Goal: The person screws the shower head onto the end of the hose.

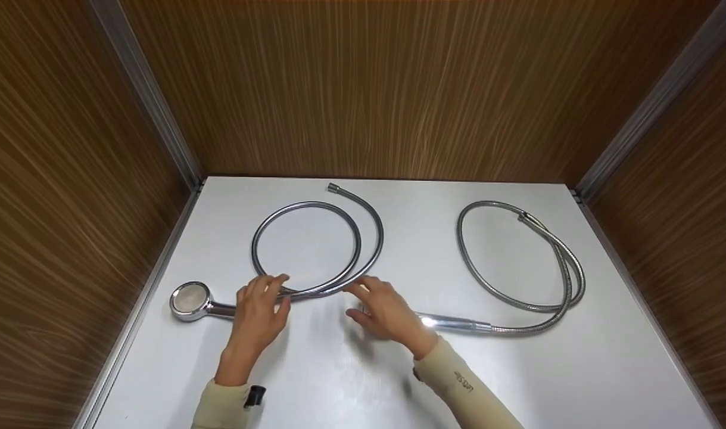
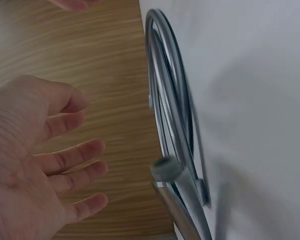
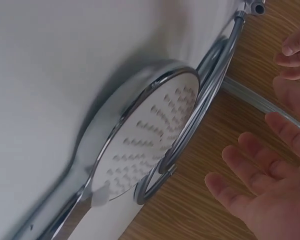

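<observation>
Shower hose lies looped on the white table, 11 o'clock of its centre; end fitting at 1 o'clock of the loop, chrome shower head toward 8 o'clock. Left hand hovers at 7 o'clock of the loop, fingers apart, loosely bent, holding nothing. Right hand at 4 o'clock, fingers likewise apart and gripping nothing, near a second shower head. Left wrist view shows a gap to the hose; whether the right fingertips graze it, I cannot tell from overhead. Handling estimate: light, flexible but springy, smooth metal probably a little slippery, not fragile; tight kinks best avoided. Best hold: pinch the doubled strands together at 6 o'clock, lest the loop spring open; take the chrome head by its handle.
</observation>
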Available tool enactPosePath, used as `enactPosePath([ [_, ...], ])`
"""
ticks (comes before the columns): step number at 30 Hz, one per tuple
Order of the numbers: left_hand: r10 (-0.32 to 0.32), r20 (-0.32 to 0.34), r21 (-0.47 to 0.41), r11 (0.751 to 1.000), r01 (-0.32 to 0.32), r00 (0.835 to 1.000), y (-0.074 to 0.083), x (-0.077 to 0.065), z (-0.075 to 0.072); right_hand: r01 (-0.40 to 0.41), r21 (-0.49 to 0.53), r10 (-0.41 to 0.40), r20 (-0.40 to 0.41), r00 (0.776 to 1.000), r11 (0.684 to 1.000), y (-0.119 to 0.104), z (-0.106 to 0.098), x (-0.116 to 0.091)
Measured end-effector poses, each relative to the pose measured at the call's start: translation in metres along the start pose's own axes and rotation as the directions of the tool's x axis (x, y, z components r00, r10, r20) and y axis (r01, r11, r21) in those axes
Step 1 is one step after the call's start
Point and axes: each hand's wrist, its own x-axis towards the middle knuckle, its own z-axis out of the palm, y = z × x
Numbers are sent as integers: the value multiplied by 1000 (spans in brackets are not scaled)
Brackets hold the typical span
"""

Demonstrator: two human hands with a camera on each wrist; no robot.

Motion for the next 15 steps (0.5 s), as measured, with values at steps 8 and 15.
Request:
enactPosePath([
  [8, -75, -18, 17, 997, 76, 997, -15, -12, -12, 51, -38, -49, 43, 998, 998, -7, 9, 10],
  [15, -97, -18, 20, 995, 98, 995, -20, -20, -17, 94, -41, -93, 24, 995, 995, -16, 17, 16],
])
